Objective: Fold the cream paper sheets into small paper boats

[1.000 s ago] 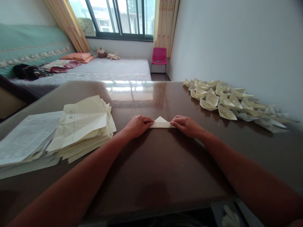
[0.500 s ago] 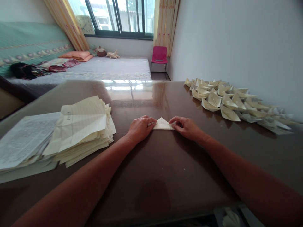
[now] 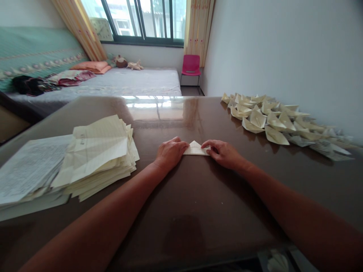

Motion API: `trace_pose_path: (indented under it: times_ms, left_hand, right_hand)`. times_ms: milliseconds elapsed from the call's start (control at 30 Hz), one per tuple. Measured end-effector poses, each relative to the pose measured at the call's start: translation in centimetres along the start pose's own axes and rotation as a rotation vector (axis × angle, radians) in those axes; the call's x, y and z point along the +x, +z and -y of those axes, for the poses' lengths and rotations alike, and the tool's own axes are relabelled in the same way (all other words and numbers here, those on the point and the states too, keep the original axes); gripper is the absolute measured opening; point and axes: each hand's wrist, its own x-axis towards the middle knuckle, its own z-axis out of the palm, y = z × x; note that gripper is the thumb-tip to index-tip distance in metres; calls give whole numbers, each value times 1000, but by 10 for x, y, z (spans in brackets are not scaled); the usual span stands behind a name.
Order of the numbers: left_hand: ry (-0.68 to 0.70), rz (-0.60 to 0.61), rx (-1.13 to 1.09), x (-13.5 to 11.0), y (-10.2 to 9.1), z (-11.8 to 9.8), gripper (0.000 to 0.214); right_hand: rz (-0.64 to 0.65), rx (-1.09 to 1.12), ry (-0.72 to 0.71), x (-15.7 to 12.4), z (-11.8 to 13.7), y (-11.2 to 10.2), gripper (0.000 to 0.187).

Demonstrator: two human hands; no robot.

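A small piece of folded cream paper (image 3: 195, 149) lies on the brown table, its straight edge toward me and a pointed peak away from me. At its left end, the fingers of my left hand (image 3: 171, 151) are closed and press on the paper. My right hand (image 3: 224, 153) has its thumb and forefinger at the right end, pinching it with the fingers curled. Part of each paper end is hidden beneath my fingertips.
Left of my arm is a stack of cream sheets (image 3: 96, 151), beside a pile of printed white papers (image 3: 31, 162). Several folded paper boats (image 3: 256, 117) cluster at the right by the wall. Beyond the table (image 3: 159, 219) stand a bed (image 3: 141, 81) and a pink chair (image 3: 191, 66).
My left hand has shifted slightly right and farther over the folded paper. The right forefinger has moved a little inward along it. The paper stays nearly in place.
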Motion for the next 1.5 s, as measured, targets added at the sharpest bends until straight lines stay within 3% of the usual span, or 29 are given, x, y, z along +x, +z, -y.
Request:
trace_pose_path:
  times_ms: [133,300,467,733,933,1067,1167,1333,1500]
  left_hand:
    - [46,-39,78,2,2,-1,32]
    - [238,-255,164,-7,-10,-3,27]
    - [470,-58,218,-22,-18,-16,25]
    - [422,40,189,-20,-12,-14,33]
    - [394,141,317,-21,-18,-21,38]
    - [397,163,371,-21,-19,-27,43]
    - [407,162,365,-21,-19,-27,44]
    - [410,150,361,-20,-20,-26,45]
    - [403,173,357,-19,-27,-27,40]
  right_hand:
    - [-9,-34,-17,-1,1,1,27]
    - [-7,-47,4,-2,2,1,26]
    - [-11,-58,7,0,1,2,26]
    - [-4,-66,17,0,2,1,27]
    - [0,-107,16,-3,6,-1,26]
    - [-16,-204,7,-8,12,-5,29]
    - [-64,-319,-84,-12,18,-10,28]
    - [98,-395,-283,-15,25,-15,31]
    - [158,-515,-232,-21,31,-21,29]
